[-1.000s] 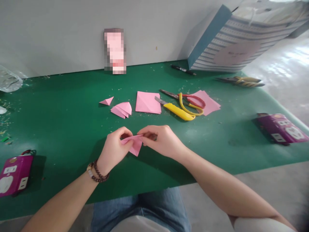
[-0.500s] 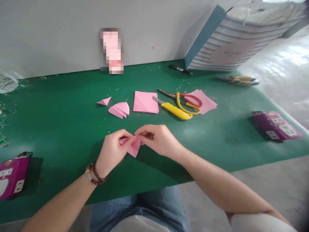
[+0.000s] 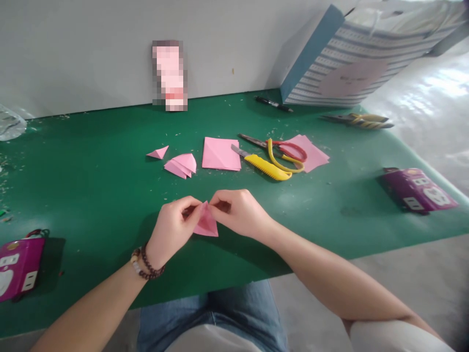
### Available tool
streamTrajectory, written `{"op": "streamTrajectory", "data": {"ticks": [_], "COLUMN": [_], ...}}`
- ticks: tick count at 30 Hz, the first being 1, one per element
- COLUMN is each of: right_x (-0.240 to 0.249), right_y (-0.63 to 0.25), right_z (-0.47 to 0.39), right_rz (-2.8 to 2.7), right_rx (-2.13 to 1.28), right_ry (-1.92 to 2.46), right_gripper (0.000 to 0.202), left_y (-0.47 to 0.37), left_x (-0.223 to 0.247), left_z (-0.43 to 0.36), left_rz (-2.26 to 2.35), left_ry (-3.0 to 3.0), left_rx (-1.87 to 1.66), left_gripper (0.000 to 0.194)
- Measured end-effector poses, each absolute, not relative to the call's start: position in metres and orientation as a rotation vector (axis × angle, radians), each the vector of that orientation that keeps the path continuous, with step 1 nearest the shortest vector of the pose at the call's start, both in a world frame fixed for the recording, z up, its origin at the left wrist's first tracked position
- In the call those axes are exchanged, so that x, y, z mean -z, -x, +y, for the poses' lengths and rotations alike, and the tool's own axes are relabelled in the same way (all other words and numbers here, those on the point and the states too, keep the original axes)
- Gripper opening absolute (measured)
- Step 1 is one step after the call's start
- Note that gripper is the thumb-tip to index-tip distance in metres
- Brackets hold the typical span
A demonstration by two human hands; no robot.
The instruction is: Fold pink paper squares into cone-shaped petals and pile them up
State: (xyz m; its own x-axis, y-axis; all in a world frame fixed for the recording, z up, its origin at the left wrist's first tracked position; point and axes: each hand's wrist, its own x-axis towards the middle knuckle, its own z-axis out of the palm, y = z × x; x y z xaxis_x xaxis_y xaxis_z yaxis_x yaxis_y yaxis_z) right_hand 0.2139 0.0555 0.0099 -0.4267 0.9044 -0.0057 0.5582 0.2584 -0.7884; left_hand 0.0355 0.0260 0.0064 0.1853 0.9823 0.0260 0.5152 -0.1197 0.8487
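Between my hands, just above the green table, is a folded piece of pink paper (image 3: 207, 224). Its sides stand apart like a small open cone, with one point up and a wider edge toward me. My left hand (image 3: 178, 215) pinches its left side between thumb and fingers. Opposite, my right hand (image 3: 238, 211) pinches the upper right side, fingers curled. Beyond them lie a small pink paper triangle (image 3: 159, 153), a fan-shaped folded pink piece (image 3: 182, 165) and a stack of pink paper squares (image 3: 219, 155).
A yellow utility knife (image 3: 267, 167) rests partly on the squares, beside scissors (image 3: 282, 149) lying on more pink paper (image 3: 311, 154). Behind are a pen (image 3: 273, 104), pliers (image 3: 357, 120) and a striped paper bag (image 3: 340, 68). Purple power strips (image 3: 419, 189) sit at both sides.
The pink paper has turned in my fingers; its point now shows upward and its lower edge has spread wider. Both hands stay in nearly the same place.
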Motion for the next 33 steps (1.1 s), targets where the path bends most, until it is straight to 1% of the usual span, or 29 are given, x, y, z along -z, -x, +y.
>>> {"op": "streamTrajectory", "data": {"ticks": [3,8,16,21,23,25,29,33], "right_x": [-0.009,-0.009,-0.009,-0.006,-0.007,-0.012,-0.022,-0.022], "right_y": [-0.212,-0.214,-0.214,-0.212,-0.212,-0.213,-0.216,-0.217], "right_z": [0.054,0.054,0.051,0.048,0.048,0.049,0.052,0.054], "right_rz": [-2.105,-2.158,-2.34,-2.477,-2.472,-2.409,-2.285,-2.332], "right_rx": [-1.038,-0.984,-0.824,-0.742,-0.782,-0.891,-1.085,-1.044], "right_ry": [1.316,1.289,1.197,1.09,1.074,1.096,1.189,1.181], "right_gripper": [0.011,0.009,0.008,0.01,0.009,0.005,0.009,0.014], "left_y": [-0.035,-0.035,-0.033,-0.035,-0.034,-0.033,-0.031,-0.03], "left_x": [-0.005,-0.005,-0.01,-0.009,-0.01,-0.01,-0.012,-0.014], "left_z": [0.025,0.024,0.025,0.026,0.026,0.026,0.027,0.027], "left_rz": [1.437,1.386,1.389,1.393,1.387,1.401,1.507,1.547], "left_ry": [-1.763,-1.638,-1.902,-1.959,-1.962,-1.953,-1.908,-1.9], "left_rx": [-0.802,-0.8,-0.714,-0.656,-0.664,-0.708,-0.838,-0.893], "left_gripper": [0.017,0.012,0.018,0.026,0.024,0.021,0.021,0.022]}}
